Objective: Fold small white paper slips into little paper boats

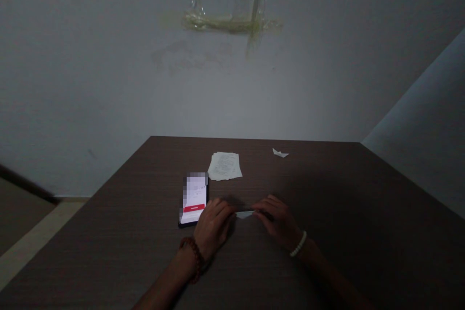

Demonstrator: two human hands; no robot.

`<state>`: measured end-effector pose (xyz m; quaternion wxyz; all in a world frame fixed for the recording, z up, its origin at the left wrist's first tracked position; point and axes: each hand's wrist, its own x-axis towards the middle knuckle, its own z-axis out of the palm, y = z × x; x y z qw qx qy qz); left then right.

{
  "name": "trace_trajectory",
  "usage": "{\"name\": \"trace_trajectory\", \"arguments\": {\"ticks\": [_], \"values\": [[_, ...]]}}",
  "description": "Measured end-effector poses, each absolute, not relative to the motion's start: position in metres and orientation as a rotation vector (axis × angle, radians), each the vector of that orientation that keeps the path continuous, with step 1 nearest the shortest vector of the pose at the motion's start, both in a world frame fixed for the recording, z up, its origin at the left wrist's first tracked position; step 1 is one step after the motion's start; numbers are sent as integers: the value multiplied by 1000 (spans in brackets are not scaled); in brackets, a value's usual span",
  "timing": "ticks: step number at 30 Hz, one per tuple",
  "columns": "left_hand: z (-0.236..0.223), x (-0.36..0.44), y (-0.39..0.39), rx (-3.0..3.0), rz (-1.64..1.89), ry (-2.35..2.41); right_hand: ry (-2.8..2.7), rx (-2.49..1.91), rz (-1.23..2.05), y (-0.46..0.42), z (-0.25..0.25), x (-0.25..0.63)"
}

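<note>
Both hands rest on a dark brown table (327, 193), pressing a small folded piece of white paper (244, 213) between them. My left hand (212, 226), with a brown bead bracelet at the wrist, has its fingers curled down on the paper's left end. My right hand (278, 220), with a white bead bracelet, pinches the paper's right end. Most of the paper is hidden under the fingers. A phone (194, 199) with a lit screen lies just left of my left hand.
A small stack of white paper sheets (225, 166) lies beyond the phone. A tiny folded paper boat (280, 153) sits near the table's far edge. A grey wall with old tape marks (228, 22) stands behind. Floor shows at the left.
</note>
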<state>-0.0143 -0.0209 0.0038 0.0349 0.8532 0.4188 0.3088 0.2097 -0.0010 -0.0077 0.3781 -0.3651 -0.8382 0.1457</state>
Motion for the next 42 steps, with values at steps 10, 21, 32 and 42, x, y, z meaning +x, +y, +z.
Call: {"name": "trace_trajectory", "arguments": {"ticks": [10, 21, 32, 42], "values": [[-1, -16, -18, 2525, 969, 1426, -2172, -975, 362, -3, -9, 209], [4, -16, -18, 2200, 1057, 1418, -2143, -996, 363, -6, -11, 205], [10, -14, -19, 2105, 1098, 1456, -2116, -1061, 462, -10, -7, 200], [10, -12, -17, 2122, 1119, 1423, -2068, -1123, 456, -10, -6, 198]]}}
